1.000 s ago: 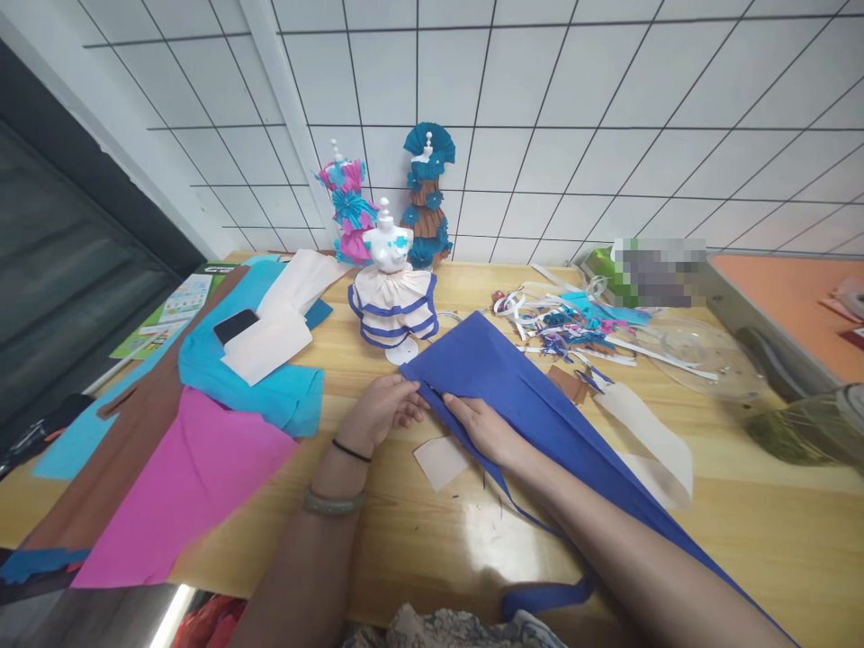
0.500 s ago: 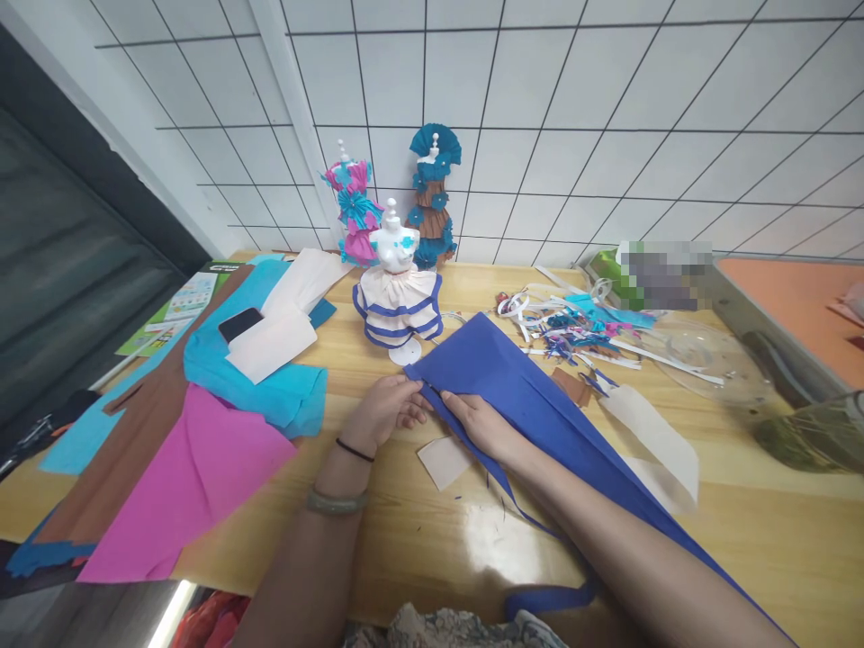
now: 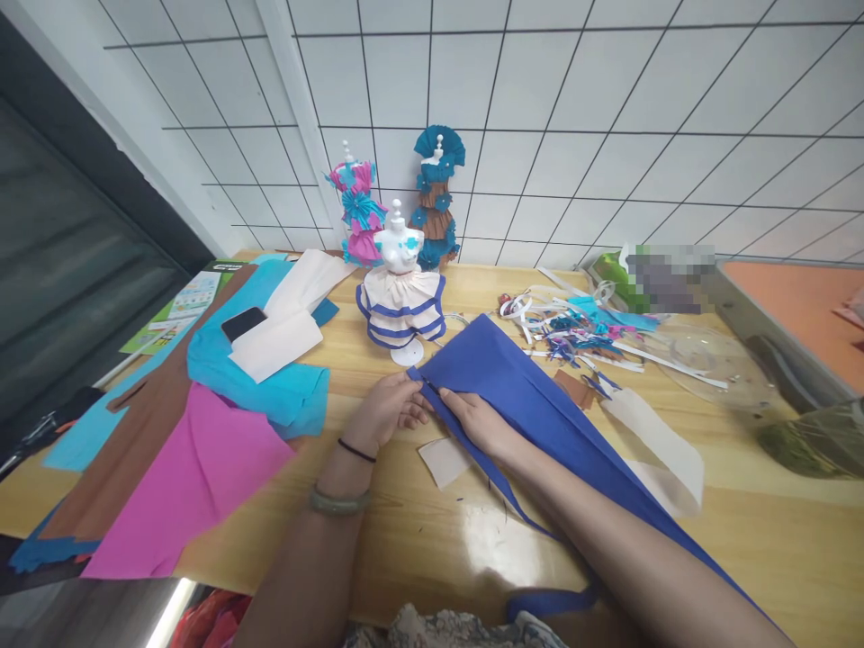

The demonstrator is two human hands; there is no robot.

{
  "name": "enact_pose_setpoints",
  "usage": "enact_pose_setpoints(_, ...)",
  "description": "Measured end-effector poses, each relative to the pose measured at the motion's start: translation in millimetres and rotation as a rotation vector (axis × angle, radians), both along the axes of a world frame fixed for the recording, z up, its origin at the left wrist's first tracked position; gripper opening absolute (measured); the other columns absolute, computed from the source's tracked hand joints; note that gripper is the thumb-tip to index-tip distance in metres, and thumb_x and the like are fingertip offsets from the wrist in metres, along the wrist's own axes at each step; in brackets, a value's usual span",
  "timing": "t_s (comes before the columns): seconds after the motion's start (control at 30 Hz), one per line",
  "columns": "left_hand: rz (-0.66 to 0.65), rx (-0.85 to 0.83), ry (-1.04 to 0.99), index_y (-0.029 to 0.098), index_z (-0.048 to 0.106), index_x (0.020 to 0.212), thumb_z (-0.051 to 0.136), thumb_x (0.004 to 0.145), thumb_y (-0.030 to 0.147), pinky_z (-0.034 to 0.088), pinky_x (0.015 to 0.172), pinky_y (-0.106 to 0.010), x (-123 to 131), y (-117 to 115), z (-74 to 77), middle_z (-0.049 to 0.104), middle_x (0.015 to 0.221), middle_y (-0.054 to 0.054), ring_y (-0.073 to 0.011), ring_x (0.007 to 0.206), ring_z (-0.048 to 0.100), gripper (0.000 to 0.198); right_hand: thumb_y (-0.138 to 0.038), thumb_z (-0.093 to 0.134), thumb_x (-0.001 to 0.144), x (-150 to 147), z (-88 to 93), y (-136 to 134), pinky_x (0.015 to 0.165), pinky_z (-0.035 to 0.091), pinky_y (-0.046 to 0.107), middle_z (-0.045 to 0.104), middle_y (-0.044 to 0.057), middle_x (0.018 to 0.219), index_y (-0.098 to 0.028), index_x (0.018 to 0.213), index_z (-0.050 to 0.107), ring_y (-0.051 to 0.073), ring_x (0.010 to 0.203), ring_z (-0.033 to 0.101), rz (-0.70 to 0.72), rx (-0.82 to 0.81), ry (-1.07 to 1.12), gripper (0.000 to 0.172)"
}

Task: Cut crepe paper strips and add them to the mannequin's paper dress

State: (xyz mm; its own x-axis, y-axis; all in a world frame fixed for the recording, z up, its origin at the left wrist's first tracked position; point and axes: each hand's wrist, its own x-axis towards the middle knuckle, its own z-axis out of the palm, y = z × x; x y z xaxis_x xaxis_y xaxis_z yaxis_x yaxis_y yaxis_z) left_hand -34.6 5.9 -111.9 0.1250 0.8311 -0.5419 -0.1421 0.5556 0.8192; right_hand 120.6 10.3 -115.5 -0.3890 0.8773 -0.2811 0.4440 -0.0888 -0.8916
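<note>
A large sheet of blue crepe paper (image 3: 519,387) lies slantwise on the table, with a narrow strip (image 3: 496,479) parting from its near edge. My left hand (image 3: 395,405) pinches the strip's far end between thumb and finger, its other fingers curled loosely. Closed over the paper's edge, my right hand (image 3: 472,418) has slim dark scissors blades (image 3: 432,387) showing at its fingertips; the handles are hidden under the hand. Just beyond my hands stands a small white dress form (image 3: 398,247) in a cream skirt with blue bands. A cream paper piece (image 3: 444,462) lies below my hands.
Pink (image 3: 195,486), brown and turquoise crepe sheets cover the left side, with a black phone (image 3: 244,323) among them. Two decorated dress forms stand against the tiled wall. Ribbon and paper scraps (image 3: 573,328), a clear plastic dish and an orange-topped surface (image 3: 796,297) are at right.
The view has shifted slightly, moving the scene a little to the right. Both hands keep nearly the same place on the blue paper.
</note>
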Motion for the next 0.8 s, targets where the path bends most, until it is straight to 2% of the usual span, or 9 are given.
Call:
enact_pose_setpoints(0.23, 0.006, 0.011, -0.001, 0.014, 0.05, 0.081, 0.047, 0.081, 0.018, 0.035, 0.036, -0.014, -0.3, -1.0, 4.8, 0.062, 0.061, -0.003, -0.0073, 0.04, 0.054, 0.005, -0.055, 0.031, 0.083, -4.5, 0.9, 1.0, 0.062, 0.036, 0.028, 0.051, 0.001, 0.057, -0.014, 0.065, 0.057, 0.016, 0.059, 0.046, -0.01, -0.037, 0.01, 0.051)
enact_pose_setpoints(0.43, 0.015, 0.015, -0.001, 0.014, 0.05, 0.08, 0.047, 0.081, 0.019, 0.036, 0.037, -0.015, -0.4, -1.7, 6.9, 0.062, 0.061, -0.003, -0.0075, 0.041, 0.054, 0.006, -0.059, 0.032, 0.082, -4.1, -2.1, 1.3, 0.056, 0.034, 0.027, 0.049, -0.001, 0.051, -0.015, 0.061, 0.053, 0.013, 0.051, 0.042, -0.017, -0.074, 0.027, 0.053)
enact_pose_setpoints(0.6, 0.003, 0.016, -0.006, 0.014, 0.05, 0.078, 0.046, 0.082, 0.02, 0.035, 0.036, -0.014, -0.7, -1.2, 7.0, 0.061, 0.06, -0.003, -0.0072, 0.041, 0.054, 0.008, -0.059, 0.029, 0.083, -3.9, -2.7, 2.6, 0.057, 0.035, 0.028, 0.048, 0.0, 0.045, -0.016, 0.054, 0.052, 0.014, 0.051, 0.044, -0.012, -0.1, 0.041, 0.057)
enact_pose_setpoints(0.8, 0.002, 0.017, 0.002, 0.014, 0.049, 0.079, 0.046, 0.081, 0.018, 0.035, 0.036, -0.014, -0.6, -1.0, 5.5, 0.061, 0.058, -0.002, -0.0071, 0.04, 0.053, 0.005, -0.054, 0.031, 0.084, -6.9, 0.4, 2.7, 0.064, 0.038, 0.028, 0.054, 0.002, 0.05, -0.015, 0.061, 0.059, 0.017, 0.059, 0.051, -0.026, -0.086, 0.057, 0.054)
